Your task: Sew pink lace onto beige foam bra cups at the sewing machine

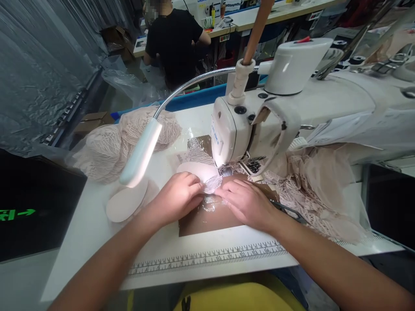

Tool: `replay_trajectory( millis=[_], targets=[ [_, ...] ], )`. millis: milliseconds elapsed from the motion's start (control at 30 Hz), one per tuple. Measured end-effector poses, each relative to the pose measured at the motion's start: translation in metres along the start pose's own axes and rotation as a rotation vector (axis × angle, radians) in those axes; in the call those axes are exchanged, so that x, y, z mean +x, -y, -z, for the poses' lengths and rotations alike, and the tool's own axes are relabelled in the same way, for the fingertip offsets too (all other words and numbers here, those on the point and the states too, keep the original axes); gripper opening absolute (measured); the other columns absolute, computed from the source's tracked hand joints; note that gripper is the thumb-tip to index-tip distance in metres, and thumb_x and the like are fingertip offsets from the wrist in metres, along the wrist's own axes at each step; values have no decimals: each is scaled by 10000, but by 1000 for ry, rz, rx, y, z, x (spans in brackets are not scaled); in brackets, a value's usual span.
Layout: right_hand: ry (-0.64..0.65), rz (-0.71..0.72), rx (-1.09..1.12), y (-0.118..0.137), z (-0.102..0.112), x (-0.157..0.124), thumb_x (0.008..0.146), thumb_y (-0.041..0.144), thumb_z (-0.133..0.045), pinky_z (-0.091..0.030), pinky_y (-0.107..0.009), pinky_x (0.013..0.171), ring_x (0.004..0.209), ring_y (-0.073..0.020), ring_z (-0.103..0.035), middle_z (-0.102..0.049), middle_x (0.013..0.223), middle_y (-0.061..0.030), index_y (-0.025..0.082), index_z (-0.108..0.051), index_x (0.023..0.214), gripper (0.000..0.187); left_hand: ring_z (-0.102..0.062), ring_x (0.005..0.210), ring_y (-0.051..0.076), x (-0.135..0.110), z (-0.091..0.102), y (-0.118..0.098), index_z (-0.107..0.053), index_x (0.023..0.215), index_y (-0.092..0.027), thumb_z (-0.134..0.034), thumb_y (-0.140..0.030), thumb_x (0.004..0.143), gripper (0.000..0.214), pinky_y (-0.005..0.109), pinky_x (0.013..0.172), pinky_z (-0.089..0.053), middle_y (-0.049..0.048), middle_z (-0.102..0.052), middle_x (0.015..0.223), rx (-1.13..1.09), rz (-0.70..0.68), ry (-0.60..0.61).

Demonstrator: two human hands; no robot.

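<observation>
Crinkled silver sheeting (48,65) covers the far left of the room, and beyond the machine a person in a black top (175,47) sits at a far worktop (282,12). The near white worktop (155,268) spreads across the scene, a printed ruler scale (207,258) running along its near edge. On its right half stands a white sewing machine (227,125), a bendy-necked lamp (141,153) reaching left from it. On the floor at far left is an open cardboard box (121,39) with what looks like clear plastic in its mouth; a second cardboard box (94,121) sits nearer, beside the worktop, its contents hidden. A loose clear plastic bag (123,88) lies between them. Beige lace is heaped at the worktop's far left (142,129), and more lace (320,190) spills over the right. A brown sheet (207,222) lies in front of the needle, with a pale oval pad (126,203) off to the left. At the needle, over the sheet's far part, is a small lace piece (212,184). The left hand (178,196) has its fingers curled, grasping its left side; the right hand's (248,203) fingertips touch its right side, whether pinching or only pressing I cannot tell.
</observation>
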State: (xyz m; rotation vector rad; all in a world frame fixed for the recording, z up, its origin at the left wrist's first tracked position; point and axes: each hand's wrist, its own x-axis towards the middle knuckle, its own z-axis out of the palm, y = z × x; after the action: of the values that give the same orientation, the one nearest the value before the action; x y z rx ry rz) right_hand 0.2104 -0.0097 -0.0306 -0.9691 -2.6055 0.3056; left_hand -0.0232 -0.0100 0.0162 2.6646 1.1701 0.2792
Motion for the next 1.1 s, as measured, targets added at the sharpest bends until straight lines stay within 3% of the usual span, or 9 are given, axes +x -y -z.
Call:
replay_trajectory(
  millis=[200,367,567,700,800,900,967,1100],
  targets=[
    [80,65,0,2,5,0,836,98,-480,-304,-292,681,772,-164,-448,-574,829,-32,208,-667,1019,283,-550,747,174,-5,-22,-2,-713,892,-196,-485,-257,929,239,309,684,-421,56,-650,783,-33,-87,7],
    [46,117,61,-2,6,-4,833,99,-476,-314,-287,684,772,-158,-477,-594,834,-31,212,-674,1000,283,-564,880,187,-10,-23,-6,-703,973,-176,-463,-262,938,257,318,744,-466,92,-660,1037,-151,-111,36],
    [-98,-50,33,-5,1,-4,867,101,-422,-361,-276,681,743,-152,-523,-631,819,-43,158,-670,1038,307,-546,986,225,-16,-20,-11,-638,1146,-149,-446,-231,929,302,376,822,-499,100,-604,1252,-147,-131,145],
    [-17,-106,-111,-2,0,-1,865,98,-429,-336,-273,643,732,-155,-493,-603,837,-47,172,-659,1083,326,-557,1041,234,-16,-11,-14,-608,1191,-162,-479,-209,906,316,384,865,-507,103,-605,1253,-154,-156,181],
    [37,-113,-164,0,-1,1,859,95,-447,-317,-275,641,732,-154,-471,-582,824,-40,184,-667,1041,299,-601,1016,190,-6,2,-13,-605,1180,-172,-467,-216,925,293,312,876,-517,95,-646,1164,-266,-167,192],
    [34,-110,-198,1,-1,1,874,99,-432,-315,-286,663,736,-158,-460,-577,817,-48,169,-679,958,270,-631,962,176,15,9,-6,-640,1092,-155,-426,-205,945,265,280,833,-525,103,-670,1069,-285,-170,105],
    [38,-101,-204,0,-1,0,859,91,-442,-314,-290,667,745,-163,-459,-577,823,-53,163,-677,945,261,-635,958,195,29,6,2,-660,1036,-141,-421,-197,943,262,307,831,-521,114,-677,1053,-217,-194,43],
    [26,-82,-187,-2,-1,-1,809,68,-476,-295,-284,636,757,-165,-454,-576,837,-45,182,-659,1033,311,-614,1006,217,42,-14,18,-662,1068,-141,-439,-264,949,281,354,890,-493,114,-674,1121,-105,-271,43]
  ],
)
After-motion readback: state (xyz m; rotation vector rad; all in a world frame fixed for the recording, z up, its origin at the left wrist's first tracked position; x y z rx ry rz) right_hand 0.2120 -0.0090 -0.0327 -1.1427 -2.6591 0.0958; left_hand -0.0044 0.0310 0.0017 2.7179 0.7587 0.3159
